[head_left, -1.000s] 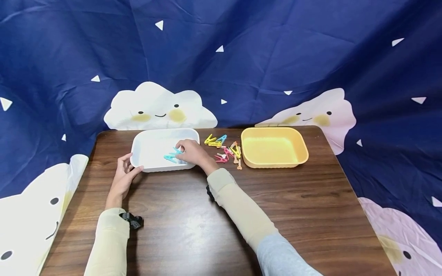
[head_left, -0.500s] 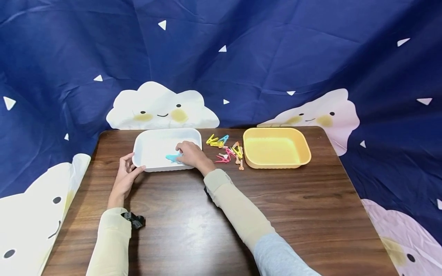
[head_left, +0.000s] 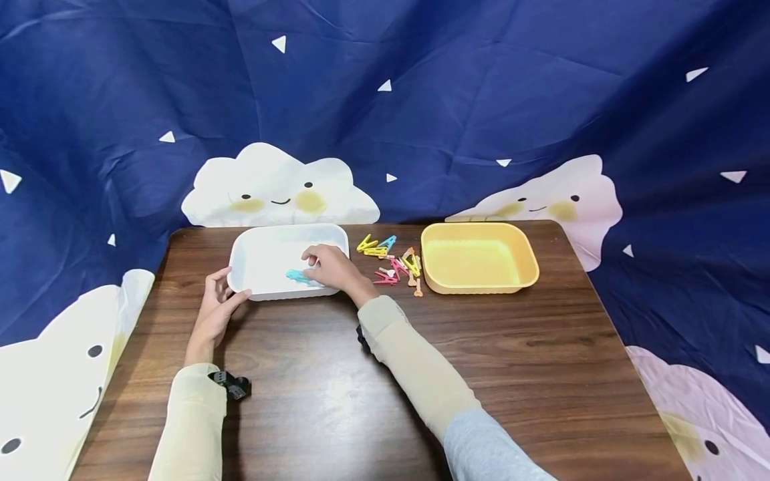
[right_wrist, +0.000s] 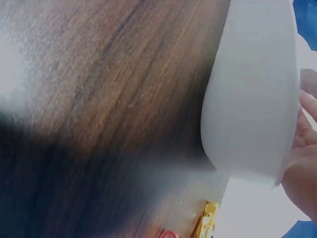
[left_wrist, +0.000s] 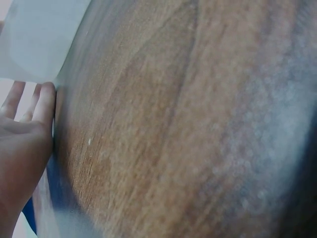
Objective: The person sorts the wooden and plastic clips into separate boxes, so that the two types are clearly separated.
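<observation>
A white plastic basin (head_left: 265,257) stands at the back left of the table. My left hand (head_left: 216,307) grips its left end, thumb on the front corner and fingers along the side; its fingers show at the basin in the left wrist view. Inside the basin, blue clothespins (head_left: 296,275) lie close together near the front wall. My right hand (head_left: 333,267) is inside the right part, thumb right at the clothespins and index finger apart from the thumb, with nothing seen between them. In the right wrist view, the basin wall partly hides the right hand (right_wrist: 304,153).
Yellow, pink, blue and orange clothespins (head_left: 394,262) lie in a loose pile between the basins. A yellow basin (head_left: 479,288) stands to the right of them. The wooden table (head_left: 337,394) ends just behind both basins, at a blue cloth backdrop (head_left: 421,100).
A blue clothespin that was at the right fingertips has gone down among the other blue ones, and the thumb and index finger have come apart. The left hand keeps its hold on the basin.
</observation>
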A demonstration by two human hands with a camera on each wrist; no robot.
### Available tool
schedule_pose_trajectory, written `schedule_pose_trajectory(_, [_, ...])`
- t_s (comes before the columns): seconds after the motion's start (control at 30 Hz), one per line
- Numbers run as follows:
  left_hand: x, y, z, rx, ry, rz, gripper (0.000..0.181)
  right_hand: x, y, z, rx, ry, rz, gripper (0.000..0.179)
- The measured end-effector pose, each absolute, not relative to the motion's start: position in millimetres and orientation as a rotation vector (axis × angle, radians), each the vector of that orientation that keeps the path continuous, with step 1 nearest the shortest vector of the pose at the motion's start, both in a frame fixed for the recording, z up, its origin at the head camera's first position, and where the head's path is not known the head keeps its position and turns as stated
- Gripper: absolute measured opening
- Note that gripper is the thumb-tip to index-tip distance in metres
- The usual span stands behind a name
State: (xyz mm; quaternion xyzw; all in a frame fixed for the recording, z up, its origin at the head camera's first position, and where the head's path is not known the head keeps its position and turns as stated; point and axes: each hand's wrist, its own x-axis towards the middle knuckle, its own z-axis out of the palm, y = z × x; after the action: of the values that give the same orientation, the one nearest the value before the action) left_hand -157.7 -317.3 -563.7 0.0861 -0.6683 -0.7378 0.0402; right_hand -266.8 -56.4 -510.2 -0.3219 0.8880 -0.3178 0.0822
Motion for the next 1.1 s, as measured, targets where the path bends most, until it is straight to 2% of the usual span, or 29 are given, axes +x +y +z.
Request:
schedule_pose_trajectory(0.63, [-158, -318, -564, 0.244, -2.109, -2.211, 0.064, -260, -23, -501, -0.784, 2.559, -1.385, 0.031])
schedule_pose_trajectory(1.1, [-157, -317, -563, 0.257, -2.130, -2.192, 0.067, -261, 4, -504, -0.705, 2.568, -1.505, 0.029])
